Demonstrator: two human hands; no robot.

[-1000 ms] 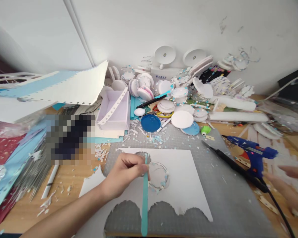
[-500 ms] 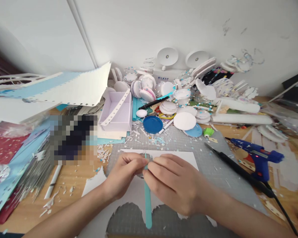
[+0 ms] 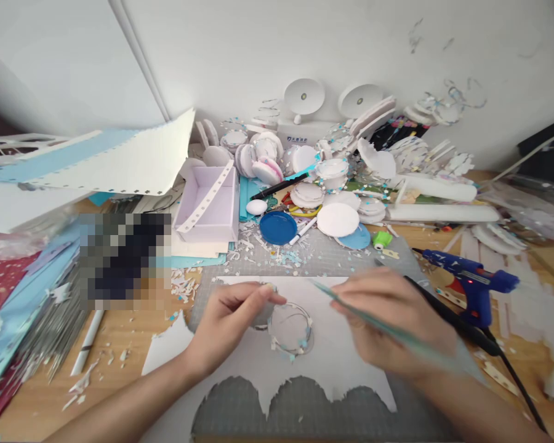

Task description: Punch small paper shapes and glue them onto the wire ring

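Observation:
Thumb and forefinger of my left hand (image 3: 235, 314) pinch the edge of a thin wire ring (image 3: 311, 323) dotted with small pale blue and white pieces. The ring hangs over a white sheet (image 3: 332, 369) with scalloped cut-outs along its near edge. To the right, apart from the ring, my right hand (image 3: 388, 314) is closed around teal tweezers (image 3: 373, 321), smeared by motion. Their pointed end faces up and left towards the ring. My left fingers partly hide the ring's upper left side.
A grey cutting mat (image 3: 258, 409) lies beneath the sheet. A blue glue gun (image 3: 477, 283) and a black-handled tool (image 3: 447, 314) lie right. Behind are a blue lid (image 3: 278, 227), a lilac box (image 3: 207, 209) and several white discs (image 3: 338, 219). Wires (image 3: 62, 326) are bundled left.
My right hand has moved right, away from my left fingers, and the tweezers have swung from upright to slanted. The ring now shows in my left hand. The view has shifted slightly.

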